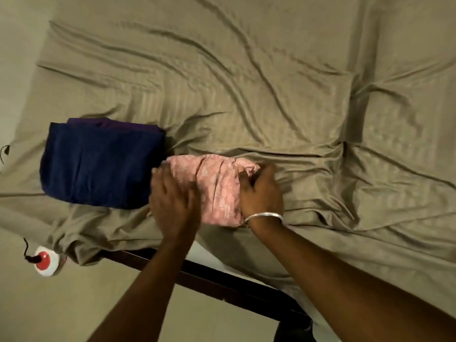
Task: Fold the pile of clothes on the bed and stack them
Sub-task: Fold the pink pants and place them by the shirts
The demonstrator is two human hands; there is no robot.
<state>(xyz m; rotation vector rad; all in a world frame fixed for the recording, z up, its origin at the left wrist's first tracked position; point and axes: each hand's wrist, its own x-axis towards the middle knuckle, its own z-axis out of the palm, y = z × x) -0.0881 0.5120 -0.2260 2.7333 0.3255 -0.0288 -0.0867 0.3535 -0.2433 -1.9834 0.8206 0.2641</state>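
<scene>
A pink patterned garment (217,186) lies folded into a small bundle on the olive bed sheet (271,82), near the bed's front edge. My left hand (172,198) lies flat on its left end, fingers straight, slightly blurred. My right hand (261,191), with a silver bangle on the wrist, grips the bundle's right end with curled fingers. Just left of the bundle sits a stack of folded clothes: a navy blue piece (101,166) on top and a purple one (113,124) showing beneath at the back.
The sheet is wrinkled and spreads wide to the right and back. A dark wooden bed frame (222,280) runs along the front edge. On the floor at the left lies a white round device with a red centre (47,261) and a cord.
</scene>
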